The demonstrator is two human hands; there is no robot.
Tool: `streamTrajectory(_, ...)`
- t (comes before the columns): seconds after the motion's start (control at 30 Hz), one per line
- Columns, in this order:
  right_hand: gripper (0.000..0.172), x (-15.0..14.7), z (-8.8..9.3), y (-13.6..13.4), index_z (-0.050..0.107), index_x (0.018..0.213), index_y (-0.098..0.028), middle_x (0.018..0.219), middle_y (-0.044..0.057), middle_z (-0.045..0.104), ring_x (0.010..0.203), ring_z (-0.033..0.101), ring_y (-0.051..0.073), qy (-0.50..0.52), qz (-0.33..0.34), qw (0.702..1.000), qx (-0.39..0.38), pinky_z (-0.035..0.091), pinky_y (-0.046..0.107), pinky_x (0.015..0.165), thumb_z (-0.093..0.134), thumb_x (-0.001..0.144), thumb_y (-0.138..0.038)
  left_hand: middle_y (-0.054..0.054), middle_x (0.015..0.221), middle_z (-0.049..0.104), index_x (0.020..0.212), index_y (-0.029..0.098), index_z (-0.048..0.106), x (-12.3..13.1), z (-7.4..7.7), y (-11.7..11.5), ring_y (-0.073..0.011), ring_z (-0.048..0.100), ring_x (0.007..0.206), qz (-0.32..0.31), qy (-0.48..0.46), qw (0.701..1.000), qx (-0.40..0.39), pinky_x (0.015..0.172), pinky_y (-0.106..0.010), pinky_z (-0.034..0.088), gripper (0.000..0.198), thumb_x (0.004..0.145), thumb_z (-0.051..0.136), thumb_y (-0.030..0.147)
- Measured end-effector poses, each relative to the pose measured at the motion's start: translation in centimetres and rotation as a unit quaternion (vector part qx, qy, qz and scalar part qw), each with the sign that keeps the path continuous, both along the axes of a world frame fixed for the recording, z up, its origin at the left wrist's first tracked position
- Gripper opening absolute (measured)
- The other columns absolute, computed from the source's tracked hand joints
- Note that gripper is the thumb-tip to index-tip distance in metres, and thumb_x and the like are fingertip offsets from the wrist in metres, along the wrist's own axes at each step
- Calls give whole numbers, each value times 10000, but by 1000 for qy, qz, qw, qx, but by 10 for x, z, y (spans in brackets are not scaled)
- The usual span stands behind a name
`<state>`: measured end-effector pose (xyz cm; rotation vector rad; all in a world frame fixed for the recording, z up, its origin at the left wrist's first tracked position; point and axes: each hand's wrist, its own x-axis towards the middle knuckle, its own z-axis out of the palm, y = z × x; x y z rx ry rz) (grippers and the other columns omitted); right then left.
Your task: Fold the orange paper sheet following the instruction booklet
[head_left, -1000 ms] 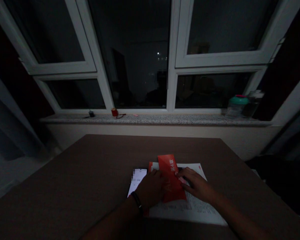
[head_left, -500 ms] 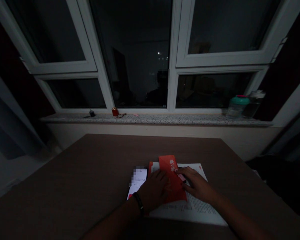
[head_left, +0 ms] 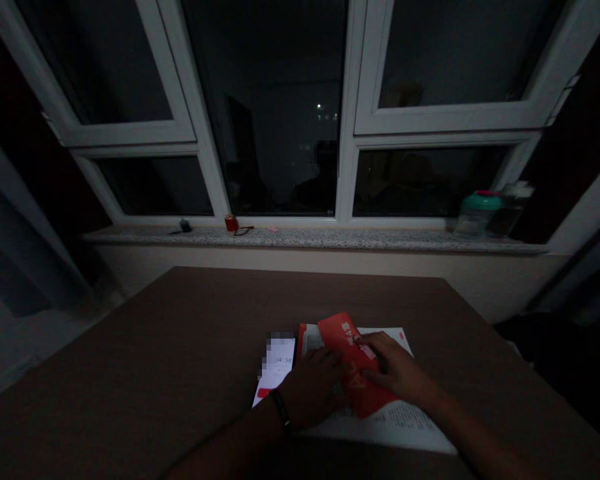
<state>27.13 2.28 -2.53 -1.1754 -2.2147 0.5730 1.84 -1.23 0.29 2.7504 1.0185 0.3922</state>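
From the head camera, in dim light, the left hand (head_left: 315, 387) lies flat on the lower left of a red paper envelope (head_left: 353, 370); its left fingers (head_left: 333, 360) are spread and released, not clenched, and press on the paper from above; the right hand (head_left: 397, 370) comes in from the other side, its right fingers (head_left: 373, 343) curved over the envelope's upper right edge (the light is too poor to tell whether they pinch it or merely rest on it); the envelope sits tilted between both sets of fingers, on top of a printed white sheet (head_left: 395, 423) that runs out beneath and to the right of them; a red-edged booklet (head_left: 304, 340) peeks out just above the left fingers; a smartphone (head_left: 275, 370) with a lit screen lies just left of them on the brown tabletop (head_left: 130, 347); a dark band (head_left: 281, 408) circles the left wrist; well ahead of the fingers, a small red tin (head_left: 231, 223) and a green-lidded jar (head_left: 475, 213) stand on the stone windowsill (head_left: 310, 239); the envelope could slip on the smooth sheet under uneven pressure, or crease beneath the fingers.
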Motion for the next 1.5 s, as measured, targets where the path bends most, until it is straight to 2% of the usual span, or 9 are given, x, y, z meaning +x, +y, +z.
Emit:
streamTrajectory(0.1,510,-2,4,-3,571,1285,-214,1276,115,604,1196,546,284,-12,-1,1000,9,433,443,1037,676,786,-228,-84,1417,500,1384,243,459,-1,-4,0,-277,455,1280,-13,4,1000,1,1070,-453,367,498,954,619,438)
streamTrajectory(0.23,548,-5,11,-10,548,1334,-239,1343,100,570,1259,499,273,-38,34,998,33,399,437,1084,641,797,-177,-89,1456,465,1408,241,428,0,-3,0,-287,427,1311,-28,22,999,0,1084,-456,356,579,915,675,421)
streamTrajectory(0.33,533,-7,14,-13,537,1355,-244,1359,100,560,1276,484,273,-56,57,997,22,405,426,1085,643,833,-222,-82,1461,462,1412,254,418,1,1,-2,-285,424,1315,-34,30,999,-5,1083,-451,359,577,917,676,397)
streamTrajectory(0.43,510,-8,15,-15,541,1352,-233,1344,108,565,1265,491,272,-62,59,996,14,408,424,1082,643,852,-245,-77,1446,475,1365,251,457,2,2,-2,-280,435,1303,-20,27,999,-8,1085,-451,357,512,919,676,373)
streamTrajectory(0.63,532,-8,16,-15,544,1344,-231,1349,110,557,1259,493,282,-56,54,997,9,403,436,1083,667,827,-219,-101,1402,497,1319,214,495,0,-6,1,-296,446,1285,62,14,998,3,1081,-472,365,429,933,650,317)
streamTrajectory(0.93,517,-15,13,-16,547,1333,-229,1327,108,566,1234,502,277,-63,38,997,21,412,420,1056,663,829,-215,-89,1396,499,1338,246,505,0,-7,3,-294,460,1268,43,16,999,7,1066,-479,380,413,954,628,335)
streamTrajectory(1.07,445,-18,11,-16,566,1287,-231,1248,100,604,1168,532,272,-63,23,997,37,429,414,1006,625,848,-192,-93,1403,497,1330,245,515,0,-7,3,-300,458,1276,54,26,998,8,1067,-485,376,388,971,609,360)
streamTrajectory(1.27,215,-13,7,-8,620,1090,-211,1046,90,641,1011,577,264,-60,-22,996,56,463,415,897,512,907,-172,-92,1335,541,1227,212,569,2,-1,2,-284,501,1228,61,29,998,4,1044,-452,400,323,957,637,375)
streamTrajectory(1.5,267,-8,2,-5,605,1128,-231,1099,90,627,1039,581,255,-17,7,999,43,474,415,930,541,877,-162,-111,1350,524,1217,181,551,1,-2,1,-278,494,1245,57,11,998,-12,1060,-421,398,304,953,626,311)
